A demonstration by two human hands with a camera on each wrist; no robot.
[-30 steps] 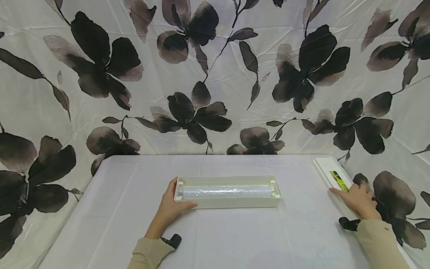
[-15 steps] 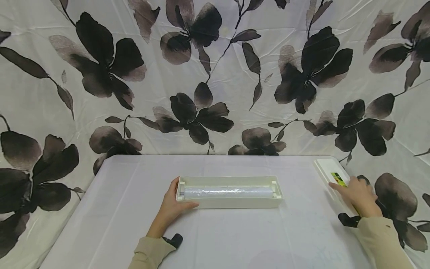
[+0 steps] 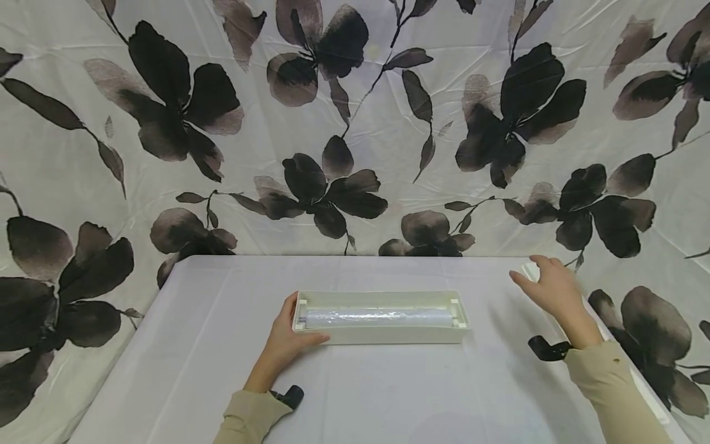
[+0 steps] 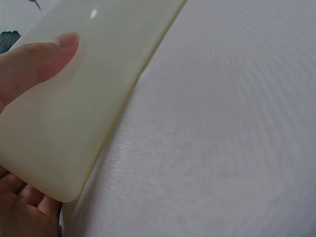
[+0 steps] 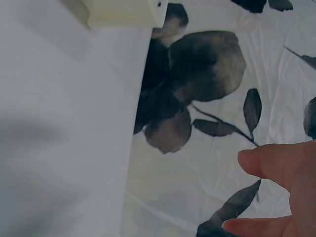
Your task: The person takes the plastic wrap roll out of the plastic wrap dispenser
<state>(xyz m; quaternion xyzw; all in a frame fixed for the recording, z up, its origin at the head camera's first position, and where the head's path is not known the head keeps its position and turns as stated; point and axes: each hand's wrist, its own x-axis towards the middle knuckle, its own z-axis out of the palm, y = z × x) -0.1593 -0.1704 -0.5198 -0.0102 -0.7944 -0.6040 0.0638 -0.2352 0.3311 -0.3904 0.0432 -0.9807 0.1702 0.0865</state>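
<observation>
A long cream plastic cling film dispenser (image 3: 394, 335) sits uncovered on the table, with a shiny roll of cling film (image 3: 379, 317) lying along its inside. My left hand (image 3: 285, 342) grips its left end, the thumb (image 4: 54, 59) flat on the front wall and the other fingers around the end. At the table's right side my right hand (image 3: 554, 296) hovers with fingers spread and nothing between them. Below it lies a flat pale lid (image 3: 530, 271), mostly covered by the hand and arm; its yellow-green label is hidden.
The white table (image 3: 388, 394) ends on the right close to the lid. A pale strip (image 3: 649, 394) by that edge is partly behind the right sleeve. A floral cloth (image 3: 410, 123) hangs behind the table. Each wrist carries a black camera mount (image 3: 548, 348).
My right hand has come off the labelled lid and moved up and to the left in the head view, its fingers spreading. The left hand keeps its grip on the dispenser.
</observation>
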